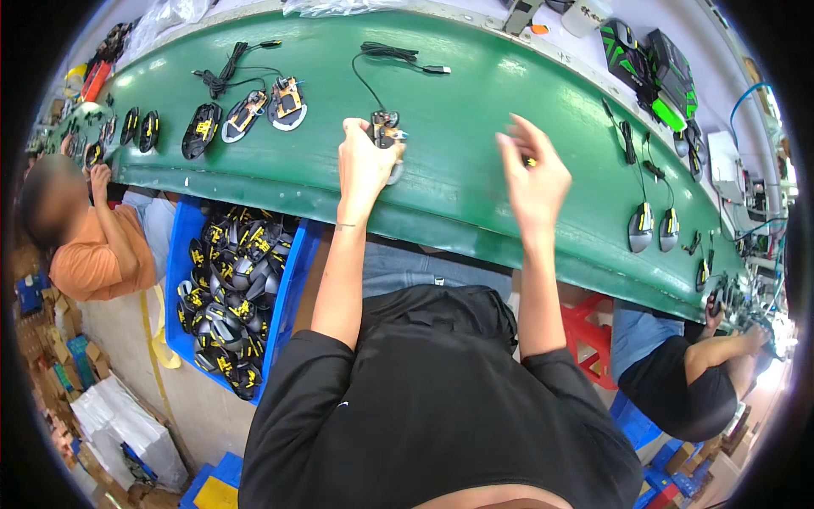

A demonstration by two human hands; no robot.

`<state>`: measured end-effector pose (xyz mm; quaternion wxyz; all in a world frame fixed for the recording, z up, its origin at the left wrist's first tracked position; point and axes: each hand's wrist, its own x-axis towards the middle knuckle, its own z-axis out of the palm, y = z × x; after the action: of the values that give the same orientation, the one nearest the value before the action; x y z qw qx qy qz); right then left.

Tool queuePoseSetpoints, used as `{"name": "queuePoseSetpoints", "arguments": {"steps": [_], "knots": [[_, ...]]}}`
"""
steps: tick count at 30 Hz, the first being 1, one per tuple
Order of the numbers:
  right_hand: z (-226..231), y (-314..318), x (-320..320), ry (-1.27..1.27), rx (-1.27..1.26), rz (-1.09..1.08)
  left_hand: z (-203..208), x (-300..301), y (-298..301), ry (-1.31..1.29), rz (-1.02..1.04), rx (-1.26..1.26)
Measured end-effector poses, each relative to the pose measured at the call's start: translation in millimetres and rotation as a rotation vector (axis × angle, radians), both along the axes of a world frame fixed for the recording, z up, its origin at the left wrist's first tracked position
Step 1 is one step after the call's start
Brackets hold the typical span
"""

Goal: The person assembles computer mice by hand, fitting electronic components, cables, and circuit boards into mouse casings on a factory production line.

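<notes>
This was a factory assembly line. A long green conveyor belt carried half-built computer mice with trailing black cables. Below its near edge stood a blue plastic crate heaped with black-and-yellow mouse shells, and other seated workers sat along that edge.

Open green tabletop is being left free between the two hands and toward 12 o'clock. Passage at 10 o'clock is being blocked by a row of open mouse bases with cables. At 3 o'clock, two finished mice are being kept well apart.
</notes>
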<state>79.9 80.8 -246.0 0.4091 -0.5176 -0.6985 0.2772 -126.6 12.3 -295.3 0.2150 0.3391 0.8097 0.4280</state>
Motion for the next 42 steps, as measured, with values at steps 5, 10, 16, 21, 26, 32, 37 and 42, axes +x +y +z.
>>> {"name": "queuePoseSetpoints", "arguments": {"steps": [5, 10, 16, 21, 26, 32, 37, 42], "knots": [[-13.2, 46.8, -67.4, -0.032, -0.506, 0.627, 2.7, 23.1, -27.0, -0.847, -0.258, 0.329], [6.6, 63.2, -67.4, 0.066, -0.725, 1.041, 18.8, 40.3, -51.4, -1.206, -0.305, 0.429], [24.4, 37.1, -51.7, 0.019, -0.607, 0.810, 25.2, 49.9, -59.1, -1.034, -0.299, 0.466], [12.5, 7.1, -46.9, 0.212, -0.577, 0.483, 26.5, 63.3, -52.7, -0.868, -0.254, 0.514], [27.3, 37.0, -32.6, 0.066, -0.611, 0.811, 25.7, 70.8, -55.5, -0.896, -0.337, 0.551], [16.7, 17.6, -30.5, 0.050, -0.656, 0.733, 22.8, 85.5, -53.0, -1.033, -0.272, 0.597], [-1.7, 7.4, -23.9, 0.173, -0.738, 0.603, 10.0, 76.7, -45.4, -1.127, -0.334, 0.517], [5.0, -21.8, -8.1, 0.137, -0.305, 0.148, 19.2, 72.1, -46.2, -1.282, -0.217, 0.524]]}}
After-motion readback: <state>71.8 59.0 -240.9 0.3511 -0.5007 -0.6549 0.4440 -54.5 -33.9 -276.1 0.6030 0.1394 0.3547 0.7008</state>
